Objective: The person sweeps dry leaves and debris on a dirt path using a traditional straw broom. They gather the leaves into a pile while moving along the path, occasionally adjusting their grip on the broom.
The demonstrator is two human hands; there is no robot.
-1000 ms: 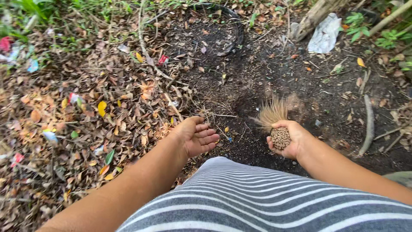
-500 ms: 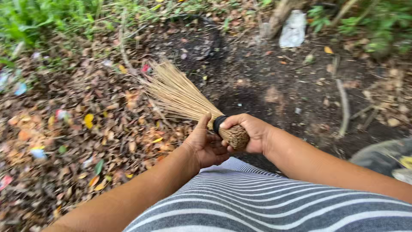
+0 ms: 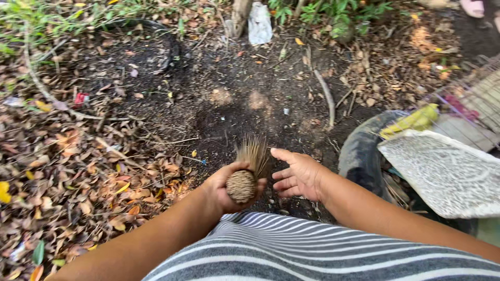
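Note:
A stick broom (image 3: 246, 174) made of thin brown ribs points away from me, its bound butt end facing the camera. My left hand (image 3: 224, 190) is closed around that bound end, just above my striped shirt. My right hand (image 3: 298, 174) hovers open beside the broom on its right, fingers spread, a small gap apart from it. The bristle tips fan out over dark bare soil (image 3: 234, 99).
Dry brown leaves (image 3: 88, 177) cover the ground at left. A black tyre (image 3: 362, 153) and a grey woven mat (image 3: 448, 171) lie at right, with a wire cage (image 3: 474, 104) behind. A white plastic bag (image 3: 259, 23) sits by a trunk at the top, and a stick (image 3: 325, 96) lies on the soil.
The broom passed from my right hand to my left. It swung from lying out to the left to pointing straight ahead. My right hand let go and opened. The view shifted right.

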